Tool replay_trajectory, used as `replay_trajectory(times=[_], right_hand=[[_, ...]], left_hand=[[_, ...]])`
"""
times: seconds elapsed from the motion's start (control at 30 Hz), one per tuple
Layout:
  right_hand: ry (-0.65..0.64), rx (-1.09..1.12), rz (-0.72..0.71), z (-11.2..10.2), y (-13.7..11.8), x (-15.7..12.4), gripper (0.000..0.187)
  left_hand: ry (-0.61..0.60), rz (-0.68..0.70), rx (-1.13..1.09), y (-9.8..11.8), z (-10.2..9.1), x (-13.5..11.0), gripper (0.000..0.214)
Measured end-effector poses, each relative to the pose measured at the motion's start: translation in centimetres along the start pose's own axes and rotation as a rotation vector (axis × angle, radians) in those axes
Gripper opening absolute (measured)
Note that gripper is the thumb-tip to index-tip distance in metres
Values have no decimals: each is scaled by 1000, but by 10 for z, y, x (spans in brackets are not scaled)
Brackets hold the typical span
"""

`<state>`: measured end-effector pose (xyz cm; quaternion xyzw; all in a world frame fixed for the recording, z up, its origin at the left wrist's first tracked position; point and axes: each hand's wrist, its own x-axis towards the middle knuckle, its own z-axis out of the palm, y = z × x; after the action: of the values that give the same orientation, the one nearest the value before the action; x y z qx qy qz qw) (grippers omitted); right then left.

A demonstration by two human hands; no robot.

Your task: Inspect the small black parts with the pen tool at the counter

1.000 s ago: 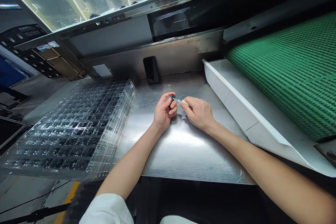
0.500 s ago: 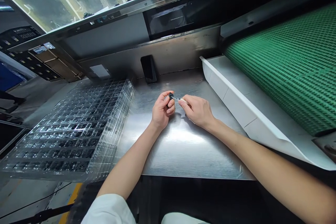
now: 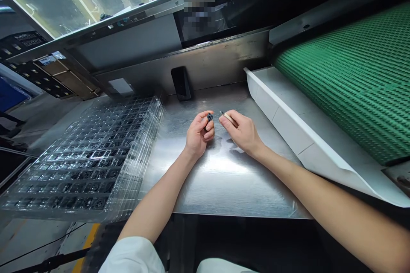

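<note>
My left hand (image 3: pixel 198 133) is closed above the steel table (image 3: pixel 221 179), pinching a small round black part (image 3: pixel 209 116) between thumb and fingers. My right hand (image 3: pixel 241 131) is closed on a thin pale tool with a metal tip (image 3: pixel 225 115), held like a pen. The tip points toward the black part and stands a short gap to its right, not touching it.
A stack of clear plastic trays (image 3: pixel 92 153) holding several small black parts lies at the left. A white chute (image 3: pixel 288 123) and a green conveyor belt (image 3: pixel 352 76) rise at the right. A black phone (image 3: pixel 181 83) leans against the back wall.
The tool tip was at the black part before; my right hand has drawn it away to the right, opening a small gap. My left hand stays in place.
</note>
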<state>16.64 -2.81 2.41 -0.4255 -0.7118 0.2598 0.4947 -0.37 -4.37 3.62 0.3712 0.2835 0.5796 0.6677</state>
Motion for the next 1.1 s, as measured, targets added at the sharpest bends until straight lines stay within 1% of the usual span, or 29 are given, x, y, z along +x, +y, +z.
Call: replay_trajectory(times=[0.07, 0.13, 0.27, 0.37, 0.43, 0.5, 0.57, 0.6, 0.67, 0.73, 0.8, 0.9, 1.0, 1.1], right_hand=[[-28, 92, 67, 2, 0, 0, 43], [-41, 142, 95, 5, 2, -1, 42], [-13, 163, 81, 10, 6, -1, 41], [-14, 160, 64, 10, 6, -1, 40], [16, 162, 61, 9, 5, 0, 38], [84, 163, 63, 6, 5, 1, 36], [145, 174, 71, 4, 4, 3, 30], [156, 181, 76, 4, 4, 3, 25], [130, 168, 67, 3, 2, 2, 23], [74, 104, -4, 5, 1, -1, 23], [7, 28, -109, 7, -1, -5, 20], [-74, -38, -207, 11, 1, -10, 17], [-111, -100, -217, 15, 8, -12, 18], [-135, -160, -179, 18, 14, -12, 23]], left_hand=[[-23, -23, 22, -4, 2, -2, 28], [-41, -51, 50, -7, 5, -4, 29], [-37, -64, 88, -12, 11, -6, 32], [-23, -54, 120, -14, 11, -5, 34], [-4, -66, 135, -15, 10, -4, 32], [35, -86, 128, -15, 9, -3, 26], [96, -104, 96, -14, 8, -2, 17], [134, -114, 73, -13, 9, -2, 12], [215, -133, 20, -11, 9, -1, 3], [295, -142, -36, -10, 10, 1, 7], [367, -131, -91, -10, 10, 3, 12], [439, -104, -155, -12, 9, 6, 13], [428, -96, -182, -13, 9, 6, 10], [384, -103, -179, -13, 10, 3, 7]])
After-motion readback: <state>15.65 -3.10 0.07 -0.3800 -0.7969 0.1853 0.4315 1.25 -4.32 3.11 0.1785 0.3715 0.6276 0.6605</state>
